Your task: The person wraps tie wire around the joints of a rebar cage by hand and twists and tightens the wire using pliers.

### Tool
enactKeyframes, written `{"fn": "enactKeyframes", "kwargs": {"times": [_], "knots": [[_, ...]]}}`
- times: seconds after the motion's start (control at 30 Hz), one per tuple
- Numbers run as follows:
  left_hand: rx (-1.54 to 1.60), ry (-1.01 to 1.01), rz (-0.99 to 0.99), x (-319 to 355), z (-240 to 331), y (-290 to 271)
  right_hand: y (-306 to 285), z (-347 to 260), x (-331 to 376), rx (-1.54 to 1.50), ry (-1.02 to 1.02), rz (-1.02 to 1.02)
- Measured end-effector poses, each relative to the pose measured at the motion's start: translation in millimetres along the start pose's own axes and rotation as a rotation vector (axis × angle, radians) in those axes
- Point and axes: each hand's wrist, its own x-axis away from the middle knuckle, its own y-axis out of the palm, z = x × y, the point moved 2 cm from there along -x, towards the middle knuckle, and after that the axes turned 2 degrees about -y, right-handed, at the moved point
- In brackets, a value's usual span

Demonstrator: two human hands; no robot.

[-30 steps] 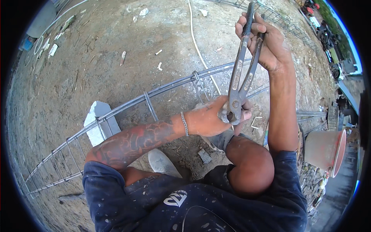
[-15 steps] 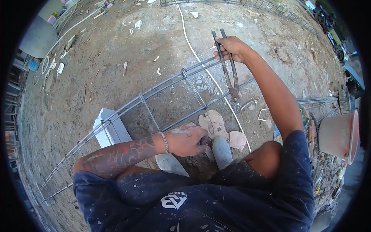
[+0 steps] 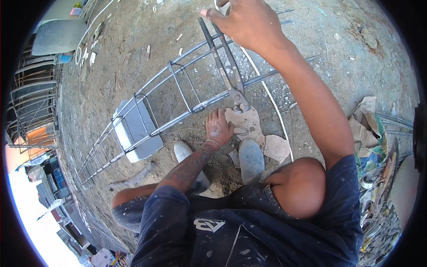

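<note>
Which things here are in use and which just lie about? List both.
In use: right hand on long-handled pincers; left hand at thin tie wire; rebar cage.
Lying about: paper scraps, grey block, white cord, rubbish heap.

**One camera on my head, looking straight down**

I see everything from a single wide fisheye camera on my head, the left of a pair, aimed steeply down past my chest and knees to the dirt ground. It sits close: my right hand fills the top edge, my left hand lies near the middle, and my forearms rise from the lower part. Straight bars of the steel cage bend toward the round rim. No second view shares the scene.
</note>
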Motion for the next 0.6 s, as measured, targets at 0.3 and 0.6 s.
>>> {"fn": "enactKeyframes", "kwargs": {"times": [0.3,0.6], "knots": [[0.435,-1.285,-0.122,45.4,21.0,63.7,8.9,-17.9,-15.4,-0.374,0.079,-0.229],[0.536,-1.144,0.114,36.4,24.6,62.7,41.2,-27.5,-2.0,-0.469,0.066,-0.493]]}}
